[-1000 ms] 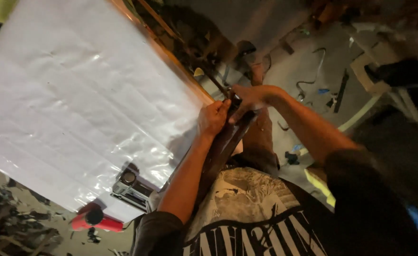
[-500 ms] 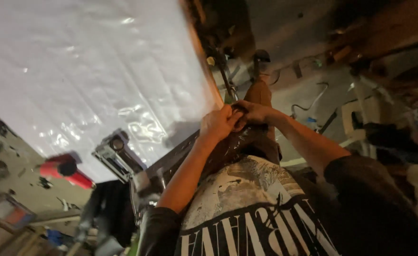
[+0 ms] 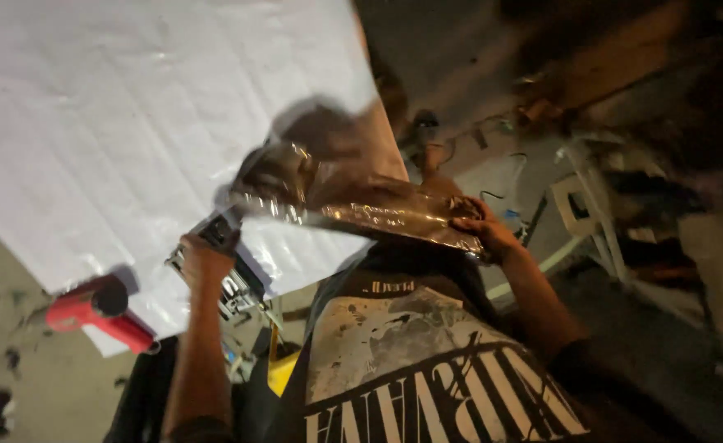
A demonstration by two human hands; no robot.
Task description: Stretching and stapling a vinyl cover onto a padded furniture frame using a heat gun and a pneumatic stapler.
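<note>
Right hand (image 3: pixel 483 232) is closed on the end of a shiny dark plastic-wrapped strip (image 3: pixel 361 205), fingers curled over its edge. The strip runs from that hand up and to the left, w/ crinkled film catching the light; its far end is blurred. Left hand (image 3: pixel 205 254) is lower, at the other end, gripping a small dark object; can't tell what it is, motion blur. Just below the left hand sits a grey metal power tool (image 3: pixel 234 291). White plastic sheet (image 3: pixel 132 123) covers the tabletop behind both hands, wrinkled and glossy. Red heat gun (image 3: pixel 95 312) lies at the sheet's lower edge, well left of the left hand. Yellow item (image 3: pixel 282 371) shows near the person's chest. Floor at right holds cables and clutter, too blurred to name.
</note>
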